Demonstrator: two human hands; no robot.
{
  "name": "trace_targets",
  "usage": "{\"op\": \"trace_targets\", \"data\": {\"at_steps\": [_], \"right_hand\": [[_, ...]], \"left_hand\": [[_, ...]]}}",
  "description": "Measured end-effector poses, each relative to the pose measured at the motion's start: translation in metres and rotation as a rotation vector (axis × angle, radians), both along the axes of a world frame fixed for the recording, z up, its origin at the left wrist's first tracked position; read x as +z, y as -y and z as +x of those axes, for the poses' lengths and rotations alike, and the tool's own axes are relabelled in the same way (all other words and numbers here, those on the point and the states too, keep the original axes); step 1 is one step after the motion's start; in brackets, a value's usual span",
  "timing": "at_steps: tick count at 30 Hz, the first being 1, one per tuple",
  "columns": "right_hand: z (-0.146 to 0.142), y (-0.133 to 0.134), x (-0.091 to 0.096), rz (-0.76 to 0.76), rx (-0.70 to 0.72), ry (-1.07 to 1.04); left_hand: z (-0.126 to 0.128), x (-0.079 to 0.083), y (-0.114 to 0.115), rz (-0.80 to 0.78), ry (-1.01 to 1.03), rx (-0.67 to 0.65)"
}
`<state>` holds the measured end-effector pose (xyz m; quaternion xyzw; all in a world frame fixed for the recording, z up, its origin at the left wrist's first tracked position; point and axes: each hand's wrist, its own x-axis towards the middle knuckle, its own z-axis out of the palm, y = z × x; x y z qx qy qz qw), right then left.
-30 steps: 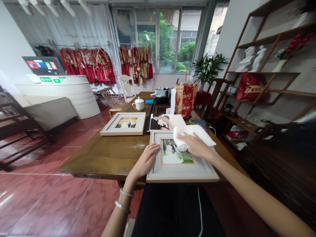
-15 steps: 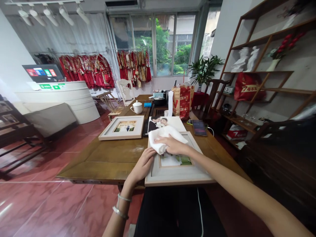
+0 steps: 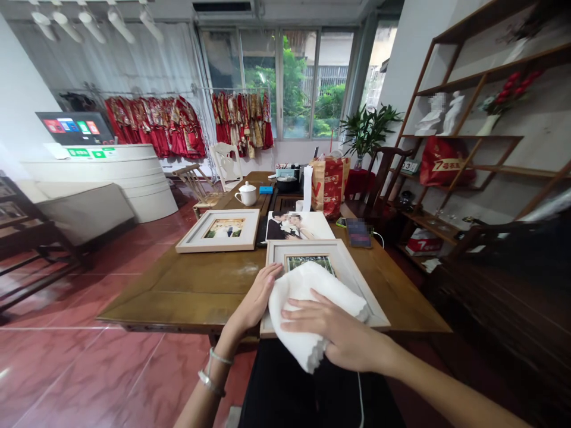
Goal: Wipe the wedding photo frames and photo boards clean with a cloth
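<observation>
A light wooden picture frame (image 3: pixel 383 318) with a pale inner border lies flat at the table's near edge; its printed picture is partly covered. My right hand (image 3: pixel 330 330) is pressed onto a white cloth (image 3: pixel 307 282), holding it over the near part of the frame with the fingers spread across the top. One corner of the cloth hangs past the frame's near edge. My left hand (image 3: pixel 256 297) rests against the frame's left side with its fingers stretched out. Just beyond lies a photo print of a couple (image 3: pixel 316 224).
Another framed picture (image 3: pixel 185 241) lies to the left on the wooden table (image 3: pixel 178 291). Farther back are a white lidded cup (image 3: pixel 247 194) and a red-and-tan paper bag (image 3: pixel 330 187). At the right lies a phone (image 3: pixel 359 233) with a cable.
My right hand has drawn the white cloth from the frame's far side to its near edge. The upper part of the picture now shows. My left hand stays at the left side.
</observation>
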<state>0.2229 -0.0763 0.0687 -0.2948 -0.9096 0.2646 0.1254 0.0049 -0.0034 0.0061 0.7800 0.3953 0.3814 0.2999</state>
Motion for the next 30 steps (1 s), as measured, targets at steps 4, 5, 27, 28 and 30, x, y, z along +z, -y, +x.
{"op": "trace_targets", "data": {"at_steps": [4, 5, 27, 28, 30], "right_hand": [[0.034, 0.011, 0.025, -0.12, 0.07, 0.072], [0.044, 0.011, 0.03, -0.141, 0.057, 0.099], [-0.003, -0.05, -0.013, 0.137, -0.366, 0.22], [-0.004, -0.041, -0.008, 0.098, -0.282, 0.194], [0.002, -0.021, 0.004, 0.024, -0.19, 0.173]], "left_hand": [[-0.002, -0.002, -0.002, 0.057, -0.037, -0.027], [-0.002, -0.002, -0.002, 0.063, -0.039, -0.039], [-0.002, -0.004, -0.003, 0.039, -0.025, 0.0], [-0.002, -0.005, -0.003, 0.038, -0.021, 0.005], [-0.002, -0.005, -0.004, 0.041, -0.023, 0.005]]}}
